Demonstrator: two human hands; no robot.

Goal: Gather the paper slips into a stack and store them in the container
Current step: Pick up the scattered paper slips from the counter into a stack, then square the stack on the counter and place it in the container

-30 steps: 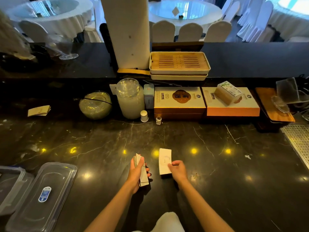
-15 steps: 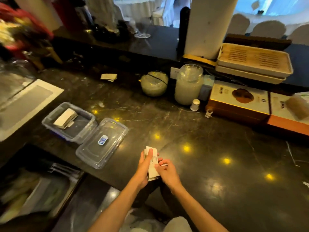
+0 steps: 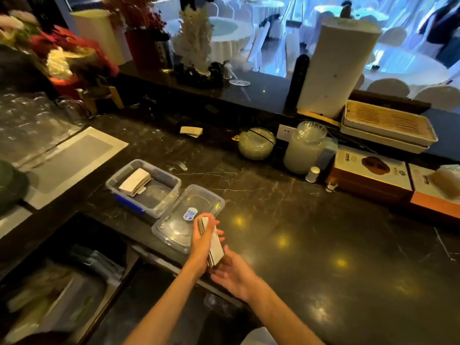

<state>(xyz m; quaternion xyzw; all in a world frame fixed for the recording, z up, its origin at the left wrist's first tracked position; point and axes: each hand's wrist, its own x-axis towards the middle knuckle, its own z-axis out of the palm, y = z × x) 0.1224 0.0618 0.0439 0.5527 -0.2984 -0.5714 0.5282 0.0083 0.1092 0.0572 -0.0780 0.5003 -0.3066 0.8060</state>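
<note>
My left hand grips a stack of white paper slips, held on edge just above the counter's front edge. My right hand sits below and right of the stack, fingers spread, touching its lower end. A clear plastic container stands on the dark counter up and left of my hands, with another bundle of slips lying in its far end. Its clear lid lies flat beside it, partly behind my left hand. One more small bundle of slips lies far back on the counter.
A round glass bowl, a lidded glass jar, a small white bottle and boxed goods line the counter's back right. A grey mat lies at the left. An open recess drops away in front of the container.
My right hand picked the single slip off the counter and joined it to the stack in my left hand. The view swung left and the stack moved toward the container's lid.
</note>
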